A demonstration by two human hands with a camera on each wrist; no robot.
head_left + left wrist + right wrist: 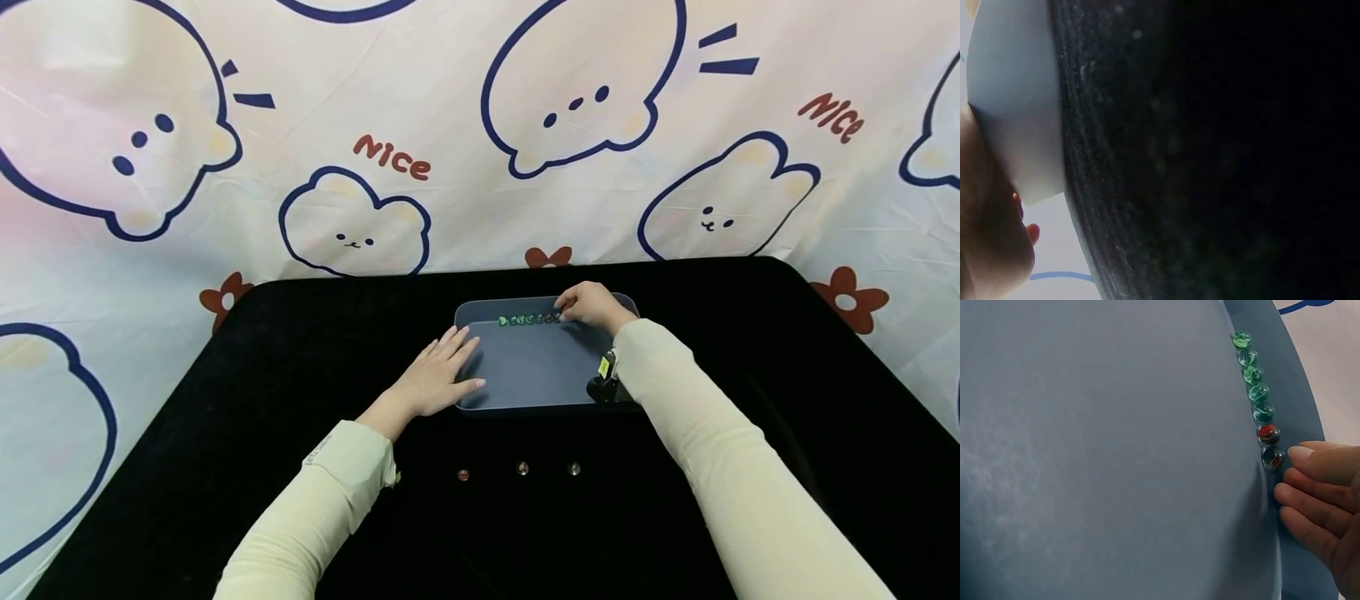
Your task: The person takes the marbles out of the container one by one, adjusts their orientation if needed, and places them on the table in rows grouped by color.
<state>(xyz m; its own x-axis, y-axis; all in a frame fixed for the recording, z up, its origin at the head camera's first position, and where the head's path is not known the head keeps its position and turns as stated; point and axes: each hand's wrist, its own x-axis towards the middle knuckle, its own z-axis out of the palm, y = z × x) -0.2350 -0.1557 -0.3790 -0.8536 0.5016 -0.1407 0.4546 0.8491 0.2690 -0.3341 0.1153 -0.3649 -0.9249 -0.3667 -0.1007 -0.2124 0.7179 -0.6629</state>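
A grey-blue tray [536,367] lies on the black tabletop. Along its far wall runs a row of several glass marbles, mostly green-swirled, such as the green marble [1242,340] at one end. A red-swirled marble [1269,434] and a dark marble with orange streaks [1273,458] finish the row. My right hand [592,305] is at that end, thumb and fingertips right beside the dark marble and fingers loosely bent. With fingers spread, my left hand [435,375] rests on the tray's left rim. In the left wrist view, the tray's outer side [1019,94] shows beside the hand.
In front of the tray, three loose marbles lie in a spaced row: a reddish marble [463,475], an orange-tinted marble [522,468] and a clear marble [573,469]. Black cloth [360,333] covers the table. A printed curtain [465,217] hangs behind it.
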